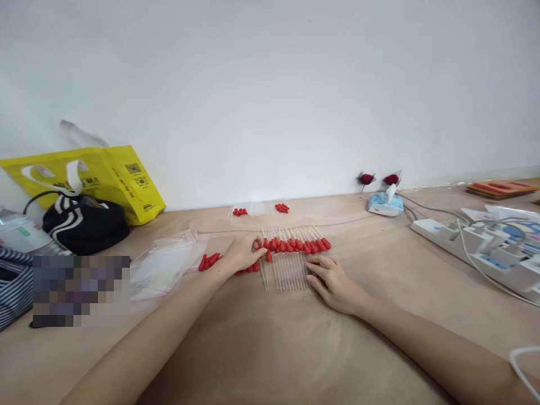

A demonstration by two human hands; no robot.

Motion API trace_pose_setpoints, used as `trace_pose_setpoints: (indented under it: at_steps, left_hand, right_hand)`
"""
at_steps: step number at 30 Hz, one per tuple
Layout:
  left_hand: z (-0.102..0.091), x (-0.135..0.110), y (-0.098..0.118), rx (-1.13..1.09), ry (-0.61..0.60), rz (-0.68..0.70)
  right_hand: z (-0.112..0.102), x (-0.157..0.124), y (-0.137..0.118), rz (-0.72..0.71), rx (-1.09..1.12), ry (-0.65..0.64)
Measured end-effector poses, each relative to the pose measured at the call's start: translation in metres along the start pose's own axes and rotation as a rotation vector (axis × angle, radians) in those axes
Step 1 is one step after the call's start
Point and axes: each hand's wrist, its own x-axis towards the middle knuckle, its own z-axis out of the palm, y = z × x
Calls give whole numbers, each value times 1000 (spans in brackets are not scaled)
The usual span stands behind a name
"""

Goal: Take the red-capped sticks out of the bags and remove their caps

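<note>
Clear glass droppers with red rubber bulbs [291, 246] lie side by side in a row on the table, their thin tips toward the wall. Nearer me is a second row of bare clear tubes [291, 273]. At the left end of the bulbs, my left hand [244, 253] has its thumb and fingers closed around a red bulb, partly hidden by the fingers. Loose red bulbs [210, 261] lie left of this hand and under its wrist. My right hand [337, 285] rests on the table, fingers slightly apart, fingertips touching the right edge of the tube row.
Clear plastic bags [162, 264] lie at left, by a yellow bag [126, 180] and a black pouch [84, 225]. Behind the rows sits a small bag with red bulbs [257, 208]. A tissue pack [385, 205], power strip [476, 247] and cables are at right.
</note>
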Motion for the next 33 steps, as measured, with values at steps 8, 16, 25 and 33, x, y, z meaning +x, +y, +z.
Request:
trace_pose_setpoints:
  at_steps: [8,16,25,33]
  left_hand:
    - [-11,-41,2,90,321,46]
    - [-8,-89,7,-157,557,245]
    - [4,-91,28,-336,413,350]
    - [13,-83,30,-284,265,408]
  right_hand:
    - [-4,0,4,19,-29,136]
    - [8,15,-8,-123,-6,217]
    - [17,36,-26,-230,-103,177]
    - [19,30,-28,-299,-94,230]
